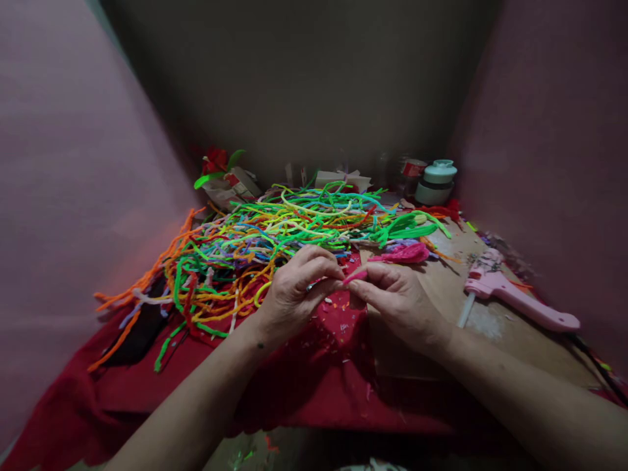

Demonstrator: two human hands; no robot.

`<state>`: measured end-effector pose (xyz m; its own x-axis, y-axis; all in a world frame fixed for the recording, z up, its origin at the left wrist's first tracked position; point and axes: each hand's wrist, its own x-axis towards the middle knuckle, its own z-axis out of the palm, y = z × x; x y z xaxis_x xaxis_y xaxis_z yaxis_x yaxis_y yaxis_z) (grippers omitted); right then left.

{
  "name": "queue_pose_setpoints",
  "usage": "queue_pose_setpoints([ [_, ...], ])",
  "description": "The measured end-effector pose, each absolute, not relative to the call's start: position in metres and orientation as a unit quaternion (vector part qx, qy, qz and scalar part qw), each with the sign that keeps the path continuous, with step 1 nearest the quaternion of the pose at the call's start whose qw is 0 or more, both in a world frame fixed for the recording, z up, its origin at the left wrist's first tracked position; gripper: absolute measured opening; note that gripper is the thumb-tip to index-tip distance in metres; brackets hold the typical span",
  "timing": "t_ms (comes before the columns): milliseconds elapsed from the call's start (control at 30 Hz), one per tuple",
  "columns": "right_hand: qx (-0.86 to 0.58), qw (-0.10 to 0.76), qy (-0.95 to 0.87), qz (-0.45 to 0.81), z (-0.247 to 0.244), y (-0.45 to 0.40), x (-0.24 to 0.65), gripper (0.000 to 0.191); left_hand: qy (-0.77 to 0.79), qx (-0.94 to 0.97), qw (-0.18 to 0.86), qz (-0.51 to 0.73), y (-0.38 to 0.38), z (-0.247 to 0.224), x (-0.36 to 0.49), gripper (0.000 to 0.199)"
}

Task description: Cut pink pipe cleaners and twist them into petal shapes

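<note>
Between my two hands is a short pink pipe cleaner (355, 277), pinched from both sides. My left hand (305, 281) is closed with thumb and fingertips on its left end. On the other end, the fingers of my right hand (398, 297) are also closed. Just beyond my right hand lies a bundle of folded pink pipe cleaners (405, 253). A large tangled heap of pipe cleaners (275, 229) in green, orange, yellow, blue and red spreads behind my left hand.
A pink hot glue gun (520, 297) rests on the cardboard sheet (417, 353) at right. A red cloth (294, 399) with small scraps covers the table. Behind stand a mint-lidded jar (436, 182) and a red flower (216, 161). Walls flank both sides.
</note>
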<state>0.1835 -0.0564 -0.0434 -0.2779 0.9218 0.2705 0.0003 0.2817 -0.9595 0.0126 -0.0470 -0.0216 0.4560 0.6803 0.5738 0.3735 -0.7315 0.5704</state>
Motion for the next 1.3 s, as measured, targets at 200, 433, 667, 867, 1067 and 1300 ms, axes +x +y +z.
queue_pose_setpoints([
  [200,-0.363,0.483,-0.771,0.201,-0.051,-0.063,0.182,0.018,0.427,0.687,0.491,0.322,-0.049,-0.025,0.02,0.023],
  [433,-0.387,0.46,-0.672,0.432,-0.049,-0.057,0.18,0.015,0.447,0.638,0.526,0.342,-0.042,-0.029,0.014,0.026],
  [667,-0.426,0.411,-0.548,0.591,-0.042,-0.053,0.184,0.027,0.454,0.66,0.463,0.38,-0.039,-0.024,0.01,0.021],
  [867,-0.425,0.4,-0.574,0.575,-0.047,-0.05,0.185,0.024,0.466,0.667,0.466,0.348,-0.04,-0.019,0.01,0.022],
  [1067,-0.41,0.412,-0.685,0.439,-0.044,-0.052,0.186,0.014,0.478,0.677,0.464,0.311,-0.04,-0.019,0.009,0.024],
  [1300,-0.36,0.466,-0.808,0.02,-0.043,-0.051,0.189,0.02,0.461,0.731,0.42,0.277,-0.045,-0.017,0.014,0.023],
])
